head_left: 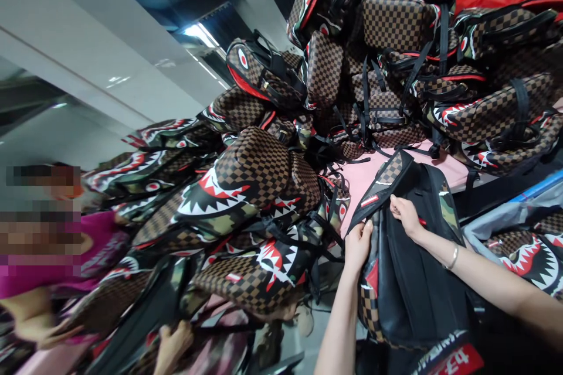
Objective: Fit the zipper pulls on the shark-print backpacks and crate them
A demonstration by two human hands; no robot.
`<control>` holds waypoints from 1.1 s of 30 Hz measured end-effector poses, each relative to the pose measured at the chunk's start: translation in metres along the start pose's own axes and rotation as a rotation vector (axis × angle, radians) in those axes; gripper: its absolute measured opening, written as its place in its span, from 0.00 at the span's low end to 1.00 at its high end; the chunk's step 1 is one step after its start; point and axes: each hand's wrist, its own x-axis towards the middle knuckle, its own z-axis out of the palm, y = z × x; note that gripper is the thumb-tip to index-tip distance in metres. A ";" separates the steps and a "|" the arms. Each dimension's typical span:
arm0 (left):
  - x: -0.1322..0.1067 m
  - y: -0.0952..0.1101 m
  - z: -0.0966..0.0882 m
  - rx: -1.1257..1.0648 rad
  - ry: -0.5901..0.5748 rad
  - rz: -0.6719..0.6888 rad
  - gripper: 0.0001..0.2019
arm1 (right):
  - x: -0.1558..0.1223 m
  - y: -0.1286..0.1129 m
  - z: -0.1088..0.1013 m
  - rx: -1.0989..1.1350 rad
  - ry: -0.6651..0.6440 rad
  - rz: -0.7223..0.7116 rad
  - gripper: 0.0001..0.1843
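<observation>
A backpack [416,287] leans in front of me with its black padded back panel facing up and brown checkered sides showing. One of its shoulder straps [389,179], black with a checkered patch and a small red label, lies slanted across the upper part. My left hand [359,240] is closed around the strap's lower left end, thumb on top. My right hand [404,215], with a bracelet on the wrist, is closed at the strap's right edge, its fingertips pinching there. A small red bit shows beside the right hand. What lies under the fingers is hidden.
Checkered backpacks with shark-mouth prints [246,187] are heaped to the left and ahead. A pink surface [365,170] shows behind my bag. At the left a co-worker in a magenta shirt [99,240] handles another bag. Grey sheeting [484,228] lies at right.
</observation>
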 end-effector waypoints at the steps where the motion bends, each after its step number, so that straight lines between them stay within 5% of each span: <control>1: 0.000 -0.002 0.000 -0.002 0.003 -0.001 0.20 | 0.001 -0.001 0.001 0.033 -0.014 -0.003 0.29; 7: 0.000 -0.010 0.000 -0.004 0.012 -0.017 0.20 | -0.005 -0.004 -0.018 0.076 -0.147 -0.076 0.25; 10: 0.001 -0.009 0.002 -0.001 0.006 -0.018 0.21 | -0.011 -0.005 -0.029 -0.090 -0.205 -0.243 0.13; 16: 0.001 -0.002 0.001 0.042 0.000 -0.011 0.20 | -0.009 -0.015 -0.024 -0.410 -0.289 -0.527 0.12; 27: -0.010 0.006 0.007 0.153 0.042 -0.085 0.23 | -0.021 -0.018 -0.017 -1.010 -0.335 -0.606 0.11; 33: -0.012 0.010 0.004 0.153 0.052 -0.084 0.22 | -0.016 -0.015 -0.017 -0.755 -0.356 -0.525 0.08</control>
